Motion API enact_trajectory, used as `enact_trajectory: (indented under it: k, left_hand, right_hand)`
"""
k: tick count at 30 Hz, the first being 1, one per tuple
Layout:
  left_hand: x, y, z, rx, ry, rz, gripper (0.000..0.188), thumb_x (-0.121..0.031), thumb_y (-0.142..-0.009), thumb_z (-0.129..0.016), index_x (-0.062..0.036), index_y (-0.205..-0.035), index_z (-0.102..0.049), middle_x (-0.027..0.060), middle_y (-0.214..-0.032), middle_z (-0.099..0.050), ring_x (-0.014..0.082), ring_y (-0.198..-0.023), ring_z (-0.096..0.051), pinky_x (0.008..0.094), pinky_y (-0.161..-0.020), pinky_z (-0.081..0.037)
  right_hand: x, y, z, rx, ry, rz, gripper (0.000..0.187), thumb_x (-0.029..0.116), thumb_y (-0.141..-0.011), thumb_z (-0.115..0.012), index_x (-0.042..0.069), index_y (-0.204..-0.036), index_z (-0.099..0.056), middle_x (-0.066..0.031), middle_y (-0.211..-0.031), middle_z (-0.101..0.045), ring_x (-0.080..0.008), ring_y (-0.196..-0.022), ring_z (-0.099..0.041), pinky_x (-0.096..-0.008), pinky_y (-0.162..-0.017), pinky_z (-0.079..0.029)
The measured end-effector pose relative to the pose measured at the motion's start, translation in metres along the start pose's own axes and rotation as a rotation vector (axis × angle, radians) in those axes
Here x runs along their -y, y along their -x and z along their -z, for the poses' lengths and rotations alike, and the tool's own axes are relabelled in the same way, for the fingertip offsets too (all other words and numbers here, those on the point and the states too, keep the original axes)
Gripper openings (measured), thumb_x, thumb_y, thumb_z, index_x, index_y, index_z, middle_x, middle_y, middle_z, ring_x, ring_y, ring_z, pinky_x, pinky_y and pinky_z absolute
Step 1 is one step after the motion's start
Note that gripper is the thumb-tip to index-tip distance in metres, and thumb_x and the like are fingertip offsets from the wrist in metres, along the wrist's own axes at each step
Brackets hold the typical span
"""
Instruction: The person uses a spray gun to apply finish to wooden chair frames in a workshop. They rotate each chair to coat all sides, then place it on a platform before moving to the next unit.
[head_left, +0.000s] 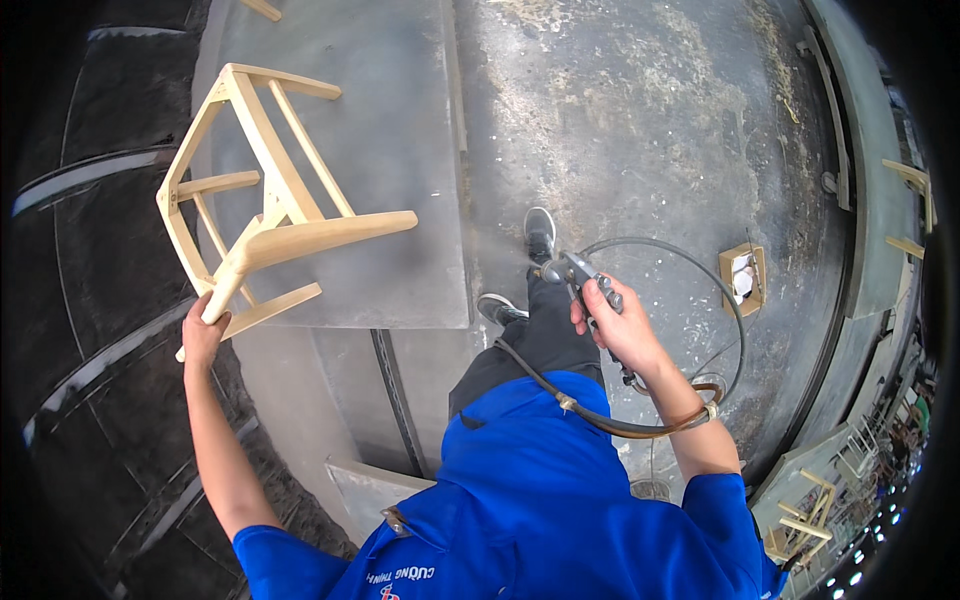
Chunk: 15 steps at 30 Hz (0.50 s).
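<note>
A pale wooden chair frame [268, 140] stands tilted at the left, over a grey flat board. My left hand [205, 335] is closed around the near end of its curved top piece. Several legs and rails of the frame point right and away from me. In front of my body, my right hand [622, 325] grips a metal spray gun [574, 268], its head turned toward the left. A dark hose [738, 300] loops out from the gun and passes around my right forearm. My fingers partly hide the gun's handle.
The grey board [400, 285] ends just left of my shoes. A small open carton [742, 278] with white contents sits on the stained floor [640, 130] at the right. Other wooden frames [808, 518] stand at the far right. Dark panels [110, 250] line the left side.
</note>
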<state>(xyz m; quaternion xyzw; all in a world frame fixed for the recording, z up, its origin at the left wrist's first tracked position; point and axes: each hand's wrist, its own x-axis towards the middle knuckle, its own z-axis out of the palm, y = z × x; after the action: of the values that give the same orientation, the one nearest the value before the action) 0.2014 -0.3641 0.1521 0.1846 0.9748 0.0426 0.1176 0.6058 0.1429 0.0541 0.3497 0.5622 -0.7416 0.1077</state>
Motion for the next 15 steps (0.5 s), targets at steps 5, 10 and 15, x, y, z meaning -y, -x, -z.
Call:
enact_trajectory:
  k: [5,10,15]
  left_hand:
    - [-0.073,0.011,0.032,0.168,-0.127,0.063,0.04,-0.028,-0.078,-0.082,0.0045,-0.098,-0.07,0.0249,-0.084,-0.07,0.039,-0.081,-0.071,0.0451,-0.072,-0.052]
    - [-0.163,0.018,0.059,-0.118,0.04,0.061,0.044,-0.032,-0.081,-0.08,0.0032,-0.104,-0.067,0.0219,-0.089,-0.074,0.0376,-0.09,-0.072,0.0435,-0.077,-0.054]
    - [-0.188,-0.017,0.112,-0.282,0.217,0.075,0.04,-0.035,-0.084,-0.077,0.0019,-0.094,-0.066,0.0128,-0.075,-0.071,0.0231,-0.069,-0.07,0.0364,-0.064,-0.052]
  right_hand:
    - [0.027,0.032,0.007,-0.085,-0.117,0.062,0.049,0.049,-0.105,-0.05,0.005,-0.127,-0.056,-0.0027,-0.084,-0.064,-0.0081,-0.07,-0.059,-0.0207,-0.049,-0.039]
    - [0.106,0.068,0.007,-0.129,-0.187,0.326,0.066,0.054,-0.102,-0.053,0.002,-0.142,-0.051,-0.0048,-0.088,-0.066,-0.0077,-0.07,-0.059,-0.0186,-0.05,-0.04]
    - [0.183,0.113,-0.024,0.015,-0.126,0.706,0.09,0.068,-0.09,-0.06,0.0,-0.147,-0.046,-0.0072,-0.09,-0.066,-0.0077,-0.068,-0.057,-0.0198,-0.052,-0.041]
